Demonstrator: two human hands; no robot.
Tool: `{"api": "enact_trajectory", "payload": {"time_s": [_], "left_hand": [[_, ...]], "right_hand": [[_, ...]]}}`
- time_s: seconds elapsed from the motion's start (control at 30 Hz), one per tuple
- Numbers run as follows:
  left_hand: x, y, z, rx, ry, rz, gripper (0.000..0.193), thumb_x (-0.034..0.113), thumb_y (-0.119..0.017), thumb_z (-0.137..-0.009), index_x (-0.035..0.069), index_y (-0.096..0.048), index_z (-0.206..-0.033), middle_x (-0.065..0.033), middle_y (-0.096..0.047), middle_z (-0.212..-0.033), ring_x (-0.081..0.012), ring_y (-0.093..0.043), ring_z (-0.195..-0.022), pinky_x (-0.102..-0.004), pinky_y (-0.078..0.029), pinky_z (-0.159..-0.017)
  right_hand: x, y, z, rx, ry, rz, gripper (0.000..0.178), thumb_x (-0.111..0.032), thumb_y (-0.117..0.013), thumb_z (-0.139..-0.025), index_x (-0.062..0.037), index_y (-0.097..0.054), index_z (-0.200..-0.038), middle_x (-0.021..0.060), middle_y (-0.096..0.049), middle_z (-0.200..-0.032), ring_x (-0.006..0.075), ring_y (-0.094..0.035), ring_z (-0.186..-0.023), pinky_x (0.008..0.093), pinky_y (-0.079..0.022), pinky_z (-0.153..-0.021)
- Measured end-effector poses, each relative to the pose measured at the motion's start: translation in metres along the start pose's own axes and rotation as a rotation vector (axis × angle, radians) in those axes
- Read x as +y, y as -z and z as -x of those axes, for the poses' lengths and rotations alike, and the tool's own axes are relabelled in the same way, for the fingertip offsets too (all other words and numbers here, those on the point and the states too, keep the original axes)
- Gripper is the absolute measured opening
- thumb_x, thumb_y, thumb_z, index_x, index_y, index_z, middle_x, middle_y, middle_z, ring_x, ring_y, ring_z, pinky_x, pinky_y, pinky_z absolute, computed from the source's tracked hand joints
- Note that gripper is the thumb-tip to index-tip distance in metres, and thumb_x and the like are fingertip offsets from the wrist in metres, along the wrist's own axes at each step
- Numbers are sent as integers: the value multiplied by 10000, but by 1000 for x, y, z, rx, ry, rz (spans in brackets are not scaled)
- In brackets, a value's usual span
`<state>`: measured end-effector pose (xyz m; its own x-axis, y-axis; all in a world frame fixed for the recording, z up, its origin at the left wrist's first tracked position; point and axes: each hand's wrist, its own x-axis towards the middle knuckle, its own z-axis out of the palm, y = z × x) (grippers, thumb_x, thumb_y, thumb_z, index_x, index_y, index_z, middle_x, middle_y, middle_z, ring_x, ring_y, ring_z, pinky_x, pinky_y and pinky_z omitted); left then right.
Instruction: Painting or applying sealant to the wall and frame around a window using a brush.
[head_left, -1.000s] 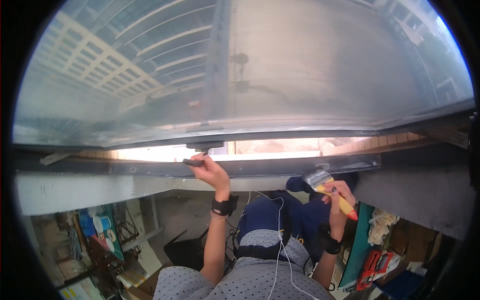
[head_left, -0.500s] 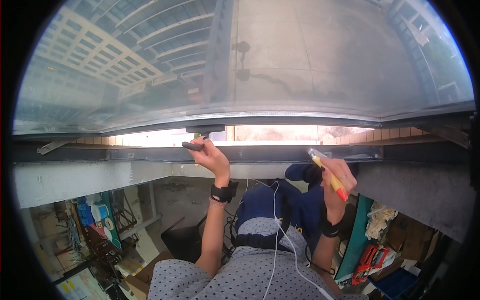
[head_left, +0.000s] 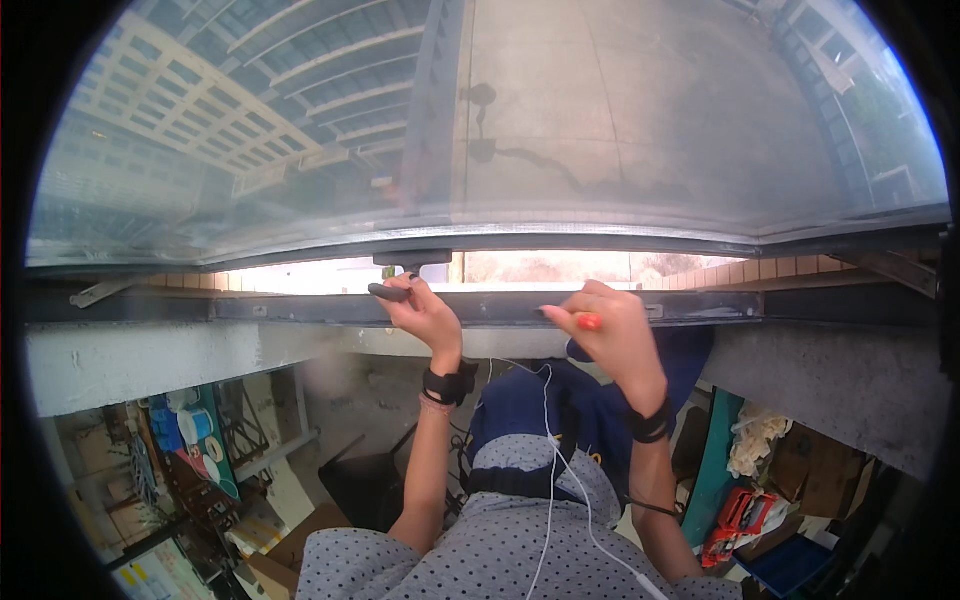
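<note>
The window sash [head_left: 560,244], a large glazed pane in a dark frame, is tilted open outward above the dark lower window frame [head_left: 520,308]. My left hand [head_left: 425,318] is closed on the black window handle [head_left: 388,292], which joins a dark bracket [head_left: 412,257] on the sash. Over the lower frame, to the right, my right hand [head_left: 612,335] is closed round a paintbrush [head_left: 590,322]. Only its orange-red handle end shows; the yellow handle and pale bristles are hidden behind the fingers.
Below the frame runs a pale wall ledge [head_left: 200,355]. Metal stays [head_left: 105,290] brace the sash at both sides. At lower left stand a cluttered shelf [head_left: 215,440] and a cardboard box [head_left: 290,560]; at lower right, a green board [head_left: 715,480] and a red item [head_left: 740,525]. A white cable [head_left: 549,440] hangs in front of me.
My right hand has moved left along the frame and turned, so the brush's yellow handle is out of sight. The left hand stays on the window handle.
</note>
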<state>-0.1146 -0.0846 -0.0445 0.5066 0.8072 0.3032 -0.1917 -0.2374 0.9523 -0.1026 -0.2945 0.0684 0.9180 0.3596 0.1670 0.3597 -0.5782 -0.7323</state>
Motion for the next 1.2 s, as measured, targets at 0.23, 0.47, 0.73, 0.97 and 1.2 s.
{"api": "enact_trajectory", "payload": {"time_s": [0.23, 0.47, 0.73, 0.97, 1.2], "left_hand": [[-4, -1, 0, 5, 0, 27, 98, -19, -457, -853, 21, -385, -907, -56, -414, -907, -143, -445, -856, -254, -398, -785], [6, -7, -3, 60, -119, -40, 106, -26, -467, -823, 40, -386, -811, -30, -464, -791, -70, -282, -563, -216, -300, -550], [13, -7, -1, 59, -116, -44, 103, -29, -463, -821, 37, -384, -812, -46, -476, -794, -75, -291, -561, -214, -314, -559], [-1, 1, 1, 15, -80, -15, 73, -2, -461, -852, 23, -412, -901, -45, -464, -889, -103, -429, -737, -222, -373, -646], [-6, 5, -5, 10, -76, -4, 127, -5, -452, -865, -19, -406, -982, -78, -449, -952, -165, -466, -899, -296, -401, -831]], "right_hand": [[-20, -82, -12, 122, 148, -493, 164, -178, -685, -787, -21, -657, -747, 93, -570, -708, 264, -563, -524, 344, -443, -503], [-7, -59, -30, 81, 112, -104, 267, -183, -657, -803, -7, -602, -611, 97, -499, -587, 277, -516, -484, 360, -397, -454], [3, -38, -42, -111, 109, -203, 382, -203, -631, -827, 20, -505, -544, 159, -483, -538, 312, -482, -482, 361, -372, -453], [-16, -66, -22, -99, 268, -254, 306, -199, -646, -809, 3, -567, -594, 106, -502, -609, 277, -501, -503, 345, -404, -475], [14, 29, -11, -275, -271, -360, 229, -156, -623, -848, 15, -628, -697, 67, -550, -632, 108, -537, -472, 245, -412, -434]]}}
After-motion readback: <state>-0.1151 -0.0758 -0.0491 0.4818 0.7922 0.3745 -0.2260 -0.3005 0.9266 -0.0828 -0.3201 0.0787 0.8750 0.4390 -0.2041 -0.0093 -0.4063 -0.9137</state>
